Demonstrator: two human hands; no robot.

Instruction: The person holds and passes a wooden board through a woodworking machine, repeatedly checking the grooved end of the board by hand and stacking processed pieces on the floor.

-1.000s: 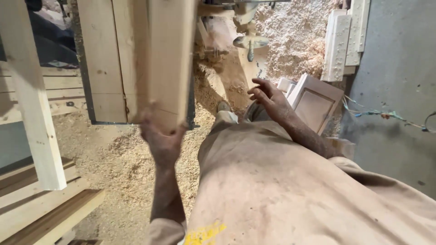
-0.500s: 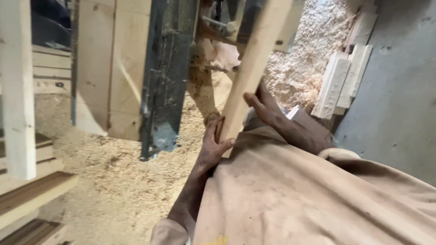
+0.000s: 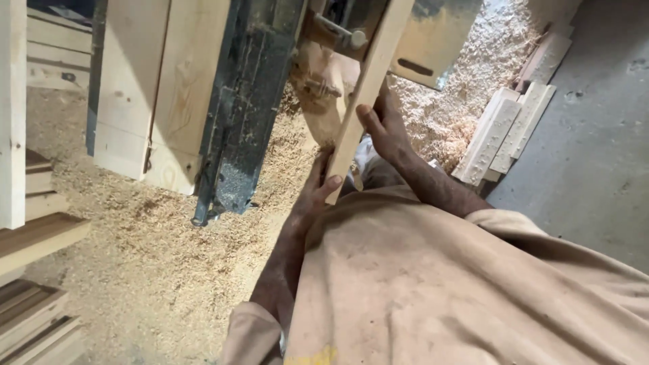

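A long pale wooden plank (image 3: 368, 88) runs from the top of the view down toward my body, tilted to the lower left. My left hand (image 3: 314, 192) grips its near end from the left side. My right hand (image 3: 385, 125) is wrapped around the plank a little higher, on its right edge. The plank's far end reaches a metal machine part (image 3: 338, 30) at the top. My dusty beige garment (image 3: 439, 284) fills the lower right.
A dark metal machine frame (image 3: 243, 108) stands beside pale wooden boards (image 3: 155, 88) on the left. Sawdust (image 3: 135, 257) covers the floor. Short wood offcuts (image 3: 507, 128) lie at the right by a grey concrete floor (image 3: 595, 149). Stacked timber (image 3: 34, 236) sits at the left edge.
The view has swung right. My left hand carried the plank toward the machine, and my right hand, free a second ago, has taken hold of the plank.
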